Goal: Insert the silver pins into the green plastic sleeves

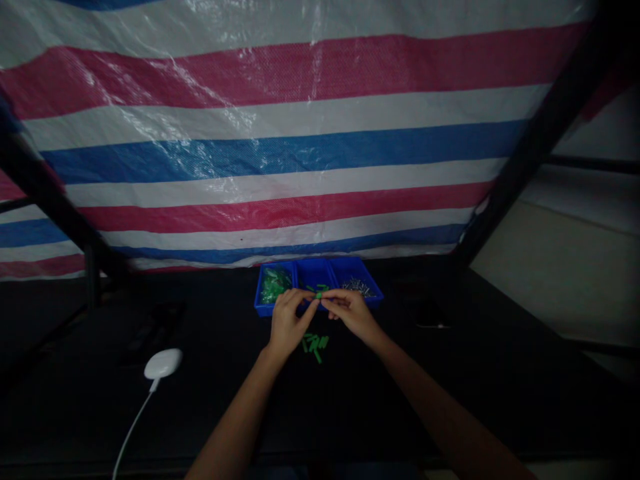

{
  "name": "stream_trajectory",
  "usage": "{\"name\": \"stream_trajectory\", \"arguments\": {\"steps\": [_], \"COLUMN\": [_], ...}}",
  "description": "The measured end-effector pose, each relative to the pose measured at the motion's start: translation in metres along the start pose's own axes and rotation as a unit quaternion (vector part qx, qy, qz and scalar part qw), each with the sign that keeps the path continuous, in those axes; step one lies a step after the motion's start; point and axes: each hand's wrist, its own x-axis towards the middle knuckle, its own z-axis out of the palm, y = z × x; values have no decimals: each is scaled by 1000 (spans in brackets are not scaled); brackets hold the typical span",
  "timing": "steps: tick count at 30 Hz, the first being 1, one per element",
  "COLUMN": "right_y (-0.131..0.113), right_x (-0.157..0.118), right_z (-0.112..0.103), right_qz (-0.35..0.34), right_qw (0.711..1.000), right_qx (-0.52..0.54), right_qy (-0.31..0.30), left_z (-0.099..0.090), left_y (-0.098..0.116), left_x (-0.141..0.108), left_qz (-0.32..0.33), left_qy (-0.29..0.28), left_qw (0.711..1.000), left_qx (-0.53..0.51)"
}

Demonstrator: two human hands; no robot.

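Observation:
My left hand [289, 319] and my right hand [354, 313] meet just in front of a blue three-part tray [371, 264]. Their fingertips pinch a small green plastic piece, which looks like a wall plug [319, 295], from both sides. Whether a screw is also between the right fingers is too small to tell. Below the hands, several loose green plugs [316, 344] lie on the black table. The tray's left compartment has a clear bag of green plugs [274, 283], the middle a few green plugs, and the right a heap of metal screws [357, 287].
A white rounded device [163, 363] with a white cable lies at the left of the black table [210, 400]. A dark flat object [431, 315] is on the right. Behind the tray hangs a striped plastic sheet [300, 153] between dark posts.

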Motion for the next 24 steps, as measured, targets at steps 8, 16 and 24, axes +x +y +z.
{"name": "stream_trajectory", "arguments": {"steps": [8,16,24], "right_y": [-6,-14,-13], "right_x": [-2,-6,-5], "right_z": [-4,-1,-2], "right_qz": [-81,-126,-149], "right_qw": [993,980,977], "right_qx": [-80,-151,-155], "right_qy": [-19,-24,5], "left_z": [0,1,-1], "left_y": [-2,-4,-1], "left_x": [0,-1,0], "left_qz": [-4,-7,4], "left_qy": [-22,-50,-58], "left_qw": [1000,998,998], "left_qx": [6,-23,-2]}}
